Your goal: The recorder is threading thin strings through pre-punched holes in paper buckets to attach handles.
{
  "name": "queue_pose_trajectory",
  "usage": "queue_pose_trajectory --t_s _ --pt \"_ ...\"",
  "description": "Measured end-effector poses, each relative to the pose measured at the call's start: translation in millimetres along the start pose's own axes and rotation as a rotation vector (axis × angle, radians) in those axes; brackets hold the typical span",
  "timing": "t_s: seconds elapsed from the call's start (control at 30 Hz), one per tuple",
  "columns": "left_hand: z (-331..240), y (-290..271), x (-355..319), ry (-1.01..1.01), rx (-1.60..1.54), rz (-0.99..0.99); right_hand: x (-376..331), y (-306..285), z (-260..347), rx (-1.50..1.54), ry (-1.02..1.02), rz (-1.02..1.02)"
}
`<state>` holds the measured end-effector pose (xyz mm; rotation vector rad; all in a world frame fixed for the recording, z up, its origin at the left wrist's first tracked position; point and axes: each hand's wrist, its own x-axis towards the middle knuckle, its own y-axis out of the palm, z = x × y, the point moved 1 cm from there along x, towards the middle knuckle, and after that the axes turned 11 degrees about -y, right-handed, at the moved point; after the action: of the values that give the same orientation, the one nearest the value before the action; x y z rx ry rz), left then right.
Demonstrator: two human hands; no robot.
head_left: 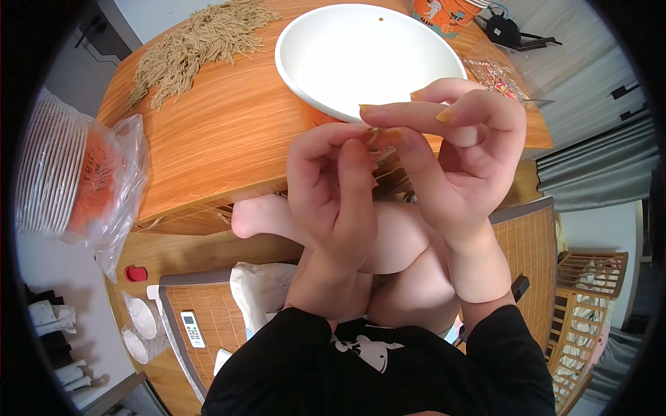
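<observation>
Over the near edge of the table, my left hand (333, 184) and my right hand (458, 152) meet fingertip to fingertip. Between the thumbs and forefingers sits a small tan, looped piece (374, 136) that looks like cord; its ends are hidden by the fingers. Both hands are closed in a pinch on it, while the other right fingers curl loosely. Just under the fingertips something small and pale shows, too little to name. Behind the hands stands a large white basin (368, 52). A heap of tan cords (201, 48) lies on the table at the far left.
Right of the basin lies a clear bag of small colourful pieces (496, 76), near an orange patterned bucket (447, 15). Stacked clear plastic tubs in a bag (76, 170) stand at the table's left. A white remote control (192, 328) lies on the mat at lower left.
</observation>
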<state>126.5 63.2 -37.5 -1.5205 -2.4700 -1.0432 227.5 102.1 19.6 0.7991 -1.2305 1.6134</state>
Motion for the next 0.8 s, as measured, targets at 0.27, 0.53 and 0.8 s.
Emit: queue_pose_trajectory --t_s 0.27,0.53,0.8 --pt "-0.9 -5.0 1.9 0.11 0.058 0.089 6.5 -11.7 13.7 -0.21 -0.084 0.151" --pt "0.6 -10.5 1.3 0.098 0.113 0.055 9.0 -3.0 34.2 -0.373 -0.154 0.122" --pt "-1.7 -4.3 -0.3 0.067 0.062 0.057 -0.8 -3.0 24.0 -0.452 -0.353 0.133"
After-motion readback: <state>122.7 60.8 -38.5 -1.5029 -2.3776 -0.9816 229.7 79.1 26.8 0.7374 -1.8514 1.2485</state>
